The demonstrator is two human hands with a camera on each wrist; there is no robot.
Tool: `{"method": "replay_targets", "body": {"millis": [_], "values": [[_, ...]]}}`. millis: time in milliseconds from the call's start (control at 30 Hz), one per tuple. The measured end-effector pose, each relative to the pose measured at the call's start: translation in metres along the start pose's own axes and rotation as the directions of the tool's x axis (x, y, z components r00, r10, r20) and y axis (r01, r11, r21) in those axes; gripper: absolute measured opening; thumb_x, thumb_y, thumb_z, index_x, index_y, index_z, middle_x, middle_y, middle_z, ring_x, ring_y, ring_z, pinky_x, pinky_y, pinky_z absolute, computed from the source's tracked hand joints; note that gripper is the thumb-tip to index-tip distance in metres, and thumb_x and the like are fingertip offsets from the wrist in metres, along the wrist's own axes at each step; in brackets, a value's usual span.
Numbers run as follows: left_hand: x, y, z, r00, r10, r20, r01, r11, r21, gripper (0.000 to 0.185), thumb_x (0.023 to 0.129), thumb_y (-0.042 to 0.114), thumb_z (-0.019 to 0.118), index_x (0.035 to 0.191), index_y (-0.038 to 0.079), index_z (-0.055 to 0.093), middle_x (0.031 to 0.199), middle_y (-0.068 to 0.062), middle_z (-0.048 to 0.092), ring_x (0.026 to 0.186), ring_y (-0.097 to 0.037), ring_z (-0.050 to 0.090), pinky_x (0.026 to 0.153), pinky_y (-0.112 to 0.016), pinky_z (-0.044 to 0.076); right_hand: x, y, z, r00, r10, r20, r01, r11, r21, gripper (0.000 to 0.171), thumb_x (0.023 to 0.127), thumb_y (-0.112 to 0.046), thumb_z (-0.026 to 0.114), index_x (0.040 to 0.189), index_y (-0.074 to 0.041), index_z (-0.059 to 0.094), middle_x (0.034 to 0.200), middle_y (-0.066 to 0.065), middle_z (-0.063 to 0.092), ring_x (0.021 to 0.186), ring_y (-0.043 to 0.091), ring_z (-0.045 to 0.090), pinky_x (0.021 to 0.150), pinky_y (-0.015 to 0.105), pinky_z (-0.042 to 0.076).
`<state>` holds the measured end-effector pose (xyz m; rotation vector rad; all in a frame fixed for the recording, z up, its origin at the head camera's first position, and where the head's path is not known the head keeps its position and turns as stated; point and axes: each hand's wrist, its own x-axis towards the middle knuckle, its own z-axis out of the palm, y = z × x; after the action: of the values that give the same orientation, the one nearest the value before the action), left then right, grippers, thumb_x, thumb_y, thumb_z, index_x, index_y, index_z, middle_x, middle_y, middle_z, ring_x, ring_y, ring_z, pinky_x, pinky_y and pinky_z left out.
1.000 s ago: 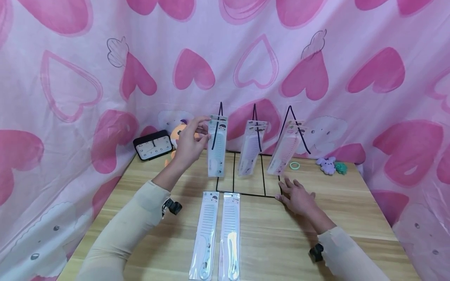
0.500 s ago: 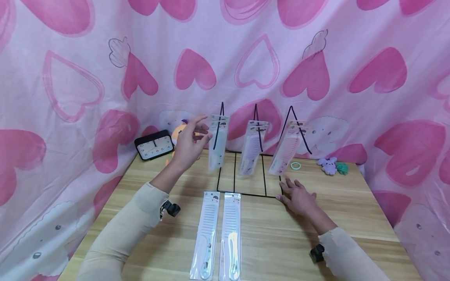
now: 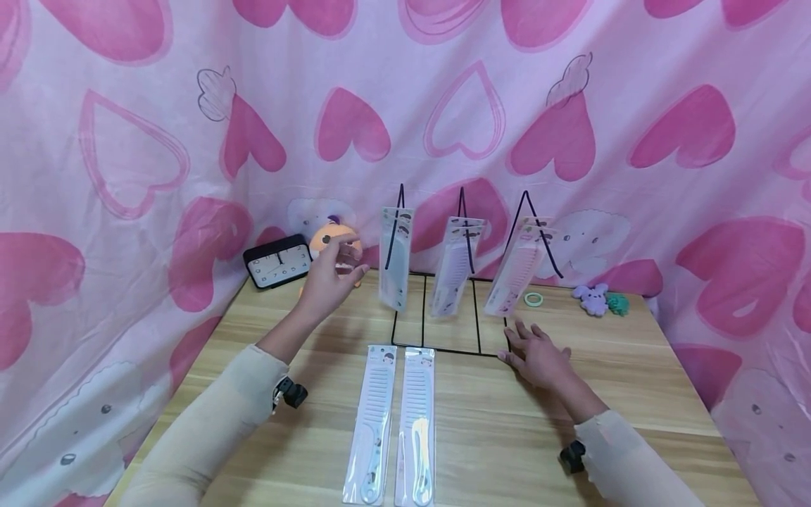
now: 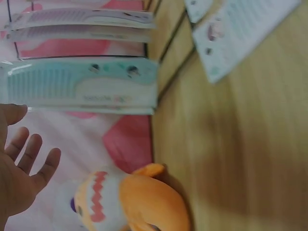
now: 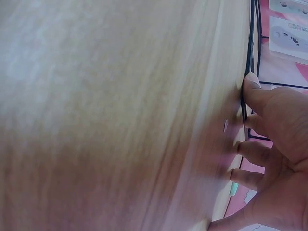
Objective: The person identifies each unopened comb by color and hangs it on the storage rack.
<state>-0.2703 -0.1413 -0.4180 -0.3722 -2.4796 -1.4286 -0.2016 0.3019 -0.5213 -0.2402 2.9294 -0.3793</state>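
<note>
My left hand (image 3: 331,276) is in the air left of the black wire rack (image 3: 451,350), fingers loosely bent and holding nothing. Beside it, packaged light-blue combs (image 3: 395,260) hang on the left hook; the left wrist view shows these combs (image 4: 82,86) apart from the hand. Packaged purple combs (image 3: 451,271) hang on the middle hook, pink ones (image 3: 514,274) on the right. My right hand (image 3: 538,358) rests on the table, fingers spread, its thumb touching the rack's base wire (image 5: 249,53) in the right wrist view. Two packaged combs, one left (image 3: 371,422) and one right (image 3: 415,422), lie before the rack.
A black alarm clock (image 3: 279,262) and an orange plush toy (image 3: 331,236) stand at the back left. A green ring (image 3: 533,300), a purple figure (image 3: 592,299) and a green one (image 3: 617,303) lie at the back right. A heart-patterned curtain (image 3: 462,113) hangs behind the table.
My left hand has moved away from the light-blue combs, to the left and down. Those combs swing slightly on their hook. My right hand stays put.
</note>
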Motion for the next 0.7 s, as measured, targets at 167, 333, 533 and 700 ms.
{"method": "replay_targets", "body": {"millis": [167, 333, 533, 700], "values": [[-0.016, -0.021, 0.001, 0.99, -0.096, 0.105, 0.088, 0.993, 0.074, 0.052, 0.104, 0.015, 0.079, 0.149, 0.014, 0.054, 0.132, -0.014, 0.07, 0.123, -0.03, 0.068, 0.108, -0.053, 0.061, 0.0, 0.001, 0.001, 1.0, 0.001, 0.004, -0.001, 1.0, 0.006, 0.068, 0.111, -0.051, 0.063, 0.167, -0.015, 0.049, 0.179, 0.02, 0.033, 0.163, 0.058, 0.028, 0.102, 0.104, 0.019], [-0.032, -0.037, 0.002, 0.973, -0.146, 0.179, 0.123, 0.984, 0.132, 0.046, 0.103, 0.016, 0.08, 0.143, 0.012, 0.059, 0.133, -0.013, 0.07, 0.124, -0.031, 0.067, 0.109, -0.054, 0.06, 0.002, 0.002, 0.0, 1.0, 0.002, 0.024, -0.002, 1.0, 0.011, 0.069, 0.112, -0.051, 0.061, 0.169, -0.016, 0.046, 0.18, 0.02, 0.031, 0.164, 0.058, 0.025, 0.102, 0.104, 0.017], [-0.05, -0.05, 0.006, 0.953, -0.18, 0.244, 0.135, 0.972, 0.192, 0.045, 0.103, 0.017, 0.08, 0.144, 0.009, 0.064, 0.134, -0.012, 0.072, 0.126, -0.033, 0.069, 0.108, -0.054, 0.06, 0.003, 0.002, -0.001, 1.0, 0.005, 0.029, -0.005, 1.0, 0.012, 0.069, 0.112, -0.05, 0.061, 0.169, -0.016, 0.046, 0.181, 0.02, 0.029, 0.165, 0.059, 0.024, 0.103, 0.104, 0.016], [-0.064, -0.056, 0.012, 0.918, -0.216, 0.333, 0.146, 0.964, 0.223, 0.038, 0.104, 0.013, 0.077, 0.141, 0.009, 0.069, 0.136, -0.012, 0.072, 0.129, -0.033, 0.068, 0.11, -0.054, 0.059, 0.001, 0.002, 0.0, 1.0, 0.008, 0.02, -0.009, 1.0, 0.013, 0.068, 0.112, -0.051, 0.062, 0.169, -0.016, 0.047, 0.18, 0.019, 0.031, 0.164, 0.058, 0.025, 0.103, 0.104, 0.017]]}}
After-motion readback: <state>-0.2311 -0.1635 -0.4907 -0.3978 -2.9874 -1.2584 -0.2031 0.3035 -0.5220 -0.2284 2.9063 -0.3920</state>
